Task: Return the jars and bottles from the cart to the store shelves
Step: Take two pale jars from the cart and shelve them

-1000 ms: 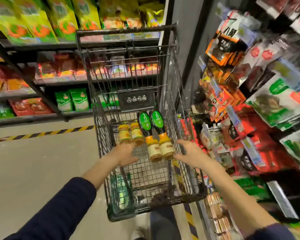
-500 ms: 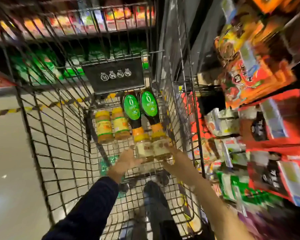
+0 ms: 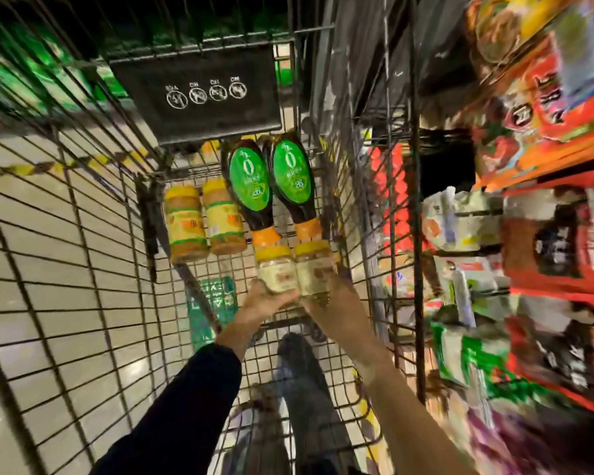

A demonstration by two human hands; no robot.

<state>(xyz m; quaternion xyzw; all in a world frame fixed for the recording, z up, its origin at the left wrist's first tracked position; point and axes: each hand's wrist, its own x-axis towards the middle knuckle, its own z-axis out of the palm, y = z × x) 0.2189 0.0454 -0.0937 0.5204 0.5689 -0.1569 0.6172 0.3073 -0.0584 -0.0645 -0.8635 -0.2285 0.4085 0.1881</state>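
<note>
Inside the wire cart [image 3: 83, 234] lie two dark bottles [image 3: 249, 183] [image 3: 290, 176] with green labels and orange necks, side by side. Left of them are two brown jars [image 3: 184, 224] [image 3: 223, 221] with yellow labels. Just below the bottles are two pale jars with yellow lids. My left hand [image 3: 264, 303] grips the left pale jar [image 3: 276, 272] from below. My right hand [image 3: 326, 298] grips the bottom end of the right pale jar [image 3: 314, 269]. The view is blurred by motion.
A black sign panel [image 3: 196, 94] hangs on the cart's far wall. Store shelves [image 3: 546, 166] packed with red, orange and green packets run close along the cart's right side. A green sticker [image 3: 213, 303] and my legs show through the cart's mesh floor.
The view has tipped down and moved into the cart. Both hands have left the handle and reached in, and they now hold the two pale jars.
</note>
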